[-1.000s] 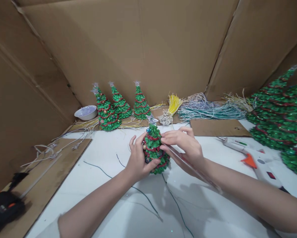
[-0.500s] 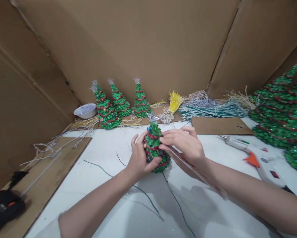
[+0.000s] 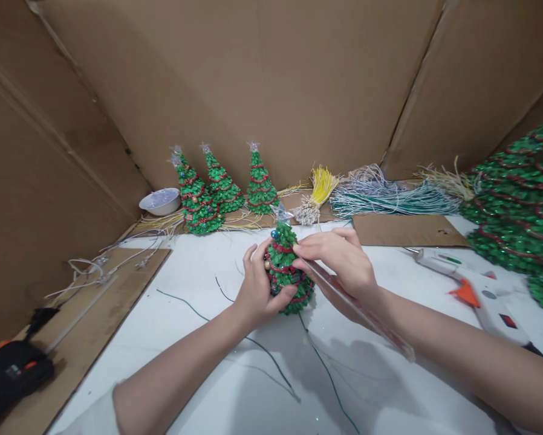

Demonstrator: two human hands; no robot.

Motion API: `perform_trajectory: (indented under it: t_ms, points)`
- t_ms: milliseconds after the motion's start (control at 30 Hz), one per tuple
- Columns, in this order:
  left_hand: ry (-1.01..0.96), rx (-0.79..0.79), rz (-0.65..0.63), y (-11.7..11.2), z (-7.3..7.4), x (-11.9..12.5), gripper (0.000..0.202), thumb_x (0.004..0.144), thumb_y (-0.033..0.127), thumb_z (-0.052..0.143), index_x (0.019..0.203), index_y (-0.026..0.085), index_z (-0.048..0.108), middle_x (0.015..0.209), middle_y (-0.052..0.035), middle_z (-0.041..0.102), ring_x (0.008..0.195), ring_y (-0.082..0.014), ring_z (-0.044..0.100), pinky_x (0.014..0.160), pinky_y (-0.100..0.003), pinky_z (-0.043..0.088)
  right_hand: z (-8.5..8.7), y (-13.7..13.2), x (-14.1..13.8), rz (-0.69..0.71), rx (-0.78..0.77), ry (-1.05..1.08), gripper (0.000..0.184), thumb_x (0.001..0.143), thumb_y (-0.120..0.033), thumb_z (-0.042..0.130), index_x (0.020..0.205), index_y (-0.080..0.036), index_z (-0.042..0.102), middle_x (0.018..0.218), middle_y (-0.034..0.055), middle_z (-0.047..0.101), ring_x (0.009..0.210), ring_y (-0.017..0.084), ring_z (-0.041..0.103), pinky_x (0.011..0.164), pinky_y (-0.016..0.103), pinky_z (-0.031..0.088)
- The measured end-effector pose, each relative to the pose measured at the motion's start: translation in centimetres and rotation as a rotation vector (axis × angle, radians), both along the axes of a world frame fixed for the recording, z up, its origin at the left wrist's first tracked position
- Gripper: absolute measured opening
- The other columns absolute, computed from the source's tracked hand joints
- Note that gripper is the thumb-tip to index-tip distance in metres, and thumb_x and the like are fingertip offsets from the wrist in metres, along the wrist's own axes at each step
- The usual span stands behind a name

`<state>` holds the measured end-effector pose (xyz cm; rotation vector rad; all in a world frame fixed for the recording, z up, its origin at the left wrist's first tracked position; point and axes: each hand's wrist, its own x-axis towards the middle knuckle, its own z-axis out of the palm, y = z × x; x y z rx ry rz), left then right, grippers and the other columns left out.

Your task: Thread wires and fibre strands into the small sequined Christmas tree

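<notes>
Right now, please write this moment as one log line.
left hand: grips tree | right hand: holds clear stick, also touches tree | tree: upright | glue gun: on table, right

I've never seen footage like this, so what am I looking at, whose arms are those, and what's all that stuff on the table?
One camera, worn on a person's head, looks down at their own bare hands; no machine. The left hand grips a small green tree standing on the white table. The right hand touches the tree's side and seems to hold a clear stick. Around lie a white glue gun, a black glue gun, three similar trees, a white bowl and wire bundles. Cardboard walls stand behind.
</notes>
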<state>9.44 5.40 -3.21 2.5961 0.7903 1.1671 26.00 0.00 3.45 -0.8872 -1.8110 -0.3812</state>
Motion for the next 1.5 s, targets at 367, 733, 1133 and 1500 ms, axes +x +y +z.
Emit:
perform_trajectory:
  t_ms: [367,733,1133,1500]
  points:
    - [-0.074,-0.067,-0.06,-0.1,0.0,0.2,0.07,0.081,0.05,0.042,0.134,0.02,0.008,0.126,-0.016,0.032,0.117,-0.0321,0.036,0.093,-0.05,0.035,1.1,0.2,0.7,0.029,0.04,-0.269,0.014,0.088,-0.019,0.047,0.08,-0.012,0.056,0.073,0.0048,0.065,0.073,0.013,0.059,0.067,0.027,0.039]
    - [-0.105,-0.224,-0.062,-1.0,0.7,-0.1,0.066,0.081,0.043,0.045,0.132,0.017,0.012,0.125,-0.0173,0.035,0.116,-0.0318,0.039,0.093,-0.051,0.034,1.6,0.2,1.3,0.113,0.039,-0.168,0.007,0.086,-0.02,0.051,0.088,-0.014,0.055,0.073,0.0023,0.065,0.072,0.012,0.06,0.071,0.026,0.042]
    - [-0.097,-0.253,-0.045,-1.8,0.8,-0.1,0.074,0.077,0.053,0.045,0.132,0.015,0.013,0.129,-0.019,0.035,0.12,-0.0331,0.035,0.096,-0.051,0.033,2.0,2.3,8.6,-0.637,-0.772,-0.547,0.011,0.079,-0.016,0.038,0.072,-0.023,0.043,0.057,0.0063,0.06,0.046,0.021,0.053,0.043,0.03,0.023]
    - [-0.072,-0.235,-0.034,-1.6,0.5,-0.1,0.075,0.077,0.053,0.046,0.132,0.015,0.011,0.129,-0.0184,0.034,0.121,-0.0319,0.033,0.097,-0.05,0.032,-0.1,3.7,7.5,-0.546,-1.211,-0.783,0.019,0.077,-0.016,0.047,0.079,-0.012,0.065,0.088,0.0173,0.066,0.083,0.029,0.063,0.053,0.027,0.033]
